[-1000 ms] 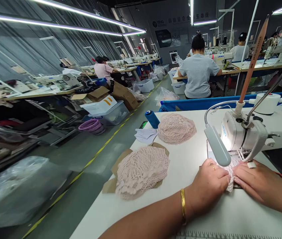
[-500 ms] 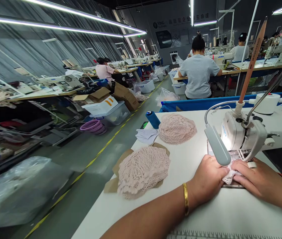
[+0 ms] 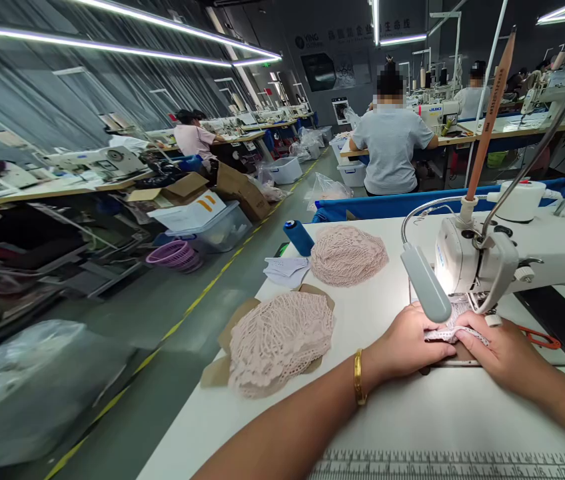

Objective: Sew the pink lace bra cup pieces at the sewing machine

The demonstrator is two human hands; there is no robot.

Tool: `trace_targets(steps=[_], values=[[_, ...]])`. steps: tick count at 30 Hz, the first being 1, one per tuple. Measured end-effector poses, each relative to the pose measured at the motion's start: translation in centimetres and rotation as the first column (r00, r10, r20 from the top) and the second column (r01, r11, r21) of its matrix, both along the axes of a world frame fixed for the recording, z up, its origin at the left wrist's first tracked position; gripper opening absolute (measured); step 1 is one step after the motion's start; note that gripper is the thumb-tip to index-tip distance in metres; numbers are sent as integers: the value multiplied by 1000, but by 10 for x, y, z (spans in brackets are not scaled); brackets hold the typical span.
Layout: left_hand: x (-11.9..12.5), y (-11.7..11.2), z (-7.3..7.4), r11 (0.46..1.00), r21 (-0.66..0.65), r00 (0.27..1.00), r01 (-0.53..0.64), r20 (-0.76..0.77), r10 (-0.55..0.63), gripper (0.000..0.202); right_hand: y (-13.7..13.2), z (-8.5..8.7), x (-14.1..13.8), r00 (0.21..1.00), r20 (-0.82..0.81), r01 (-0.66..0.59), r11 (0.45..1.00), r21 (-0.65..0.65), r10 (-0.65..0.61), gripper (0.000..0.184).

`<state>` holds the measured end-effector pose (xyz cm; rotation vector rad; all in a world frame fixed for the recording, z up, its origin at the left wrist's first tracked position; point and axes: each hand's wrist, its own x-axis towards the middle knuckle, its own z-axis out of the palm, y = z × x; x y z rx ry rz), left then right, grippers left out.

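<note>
Here the lace fabric point(image 3: 445, 334) is pinched between the thumbs and fingers of left hand point(image 3: 405, 340) and right hand point(image 3: 505, 350), below the sewing machine point(image 3: 455, 257) head (needle hidden); it's best guided flat, fingertips kept clear.

Tube lights point(image 3: 112, 47) glow overhead, a lamp point(image 3: 427, 285) glares, and the left edge smears.

A sewing machine point(image 3: 552, 259), ruler point(image 3: 442, 465), blue spool point(image 3: 299, 238) and two lace piles point(image 3: 349, 256) (one over brown card point(image 3: 216, 373)) are carried by the white table point(image 3: 367, 313).
</note>
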<state>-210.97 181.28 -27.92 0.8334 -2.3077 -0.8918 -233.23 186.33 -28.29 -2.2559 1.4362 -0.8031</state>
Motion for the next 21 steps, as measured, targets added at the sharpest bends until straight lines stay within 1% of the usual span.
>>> trace_targets(steps=[4, 8, 10, 12, 13, 14, 17, 21], values=[[-3, 3, -1, 1000, -25, 1000, -11, -1, 11, 24, 1, -3, -1, 1000, 4, -13, 1000, 14, 13, 31], [-3, 7, -4, 996, -89, 1000, 10, 31, -7, 31, -1, -2, -6, 996, -35, -78, 997, -30, 77, 30], [0, 11, -6, 988, -149, 999, 30, 35, -25, 26, -1, 2, -10, 976, -103, -199, 979, -43, 194, 30], [5, 16, -9, 969, -241, 997, 58, 54, -46, 14, 0, 7, -13, 920, -204, -349, 936, -43, 334, 28], [7, 20, -9, 954, -292, 996, 70, 71, -52, 9, 1, 9, -15, 889, -253, -404, 914, -45, 381, 25], [10, 23, -9, 937, -338, 994, 85, 93, -56, 9, 2, 10, -16, 864, -295, -441, 896, -49, 409, 23], [14, 30, -8, 897, -429, 989, 110, 141, -53, 14, 5, 10, -17, 837, -363, -466, 881, -81, 409, 24], [16, 34, -5, 860, -496, 985, 123, 168, -45, 14, 6, 8, -16, 831, -381, -469, 879, -88, 406, 20]])
